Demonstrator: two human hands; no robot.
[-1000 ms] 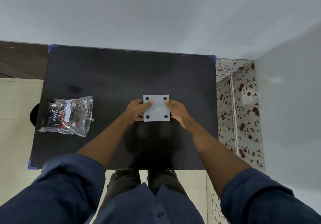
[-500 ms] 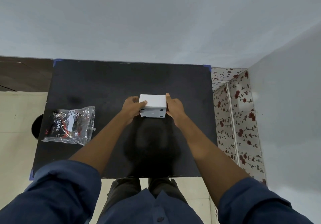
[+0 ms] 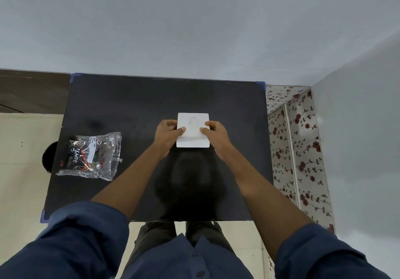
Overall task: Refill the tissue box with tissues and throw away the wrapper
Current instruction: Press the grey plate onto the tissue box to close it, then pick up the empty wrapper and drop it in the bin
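A white square tissue box (image 3: 193, 136) sits in the middle of the black table (image 3: 134, 105), its top face with an oval opening turned up. My left hand (image 3: 167, 132) grips its left side, thumb on top. My right hand (image 3: 214, 132) grips its right side the same way. A crumpled clear plastic wrapper (image 3: 91, 155) with dark printing lies flat near the table's left edge, well apart from both hands. No tissue shows through the opening.
A round dark object (image 3: 48, 156) stands on the floor just off the table's left edge. A grey wall runs behind the table, and a panel with a red flower pattern (image 3: 298, 148) stands to the right.
Both hands have turned the box over: one second ago its underside with four dark feet faced up, then a side, now the top with the opening faces up. The wrapper stayed put.
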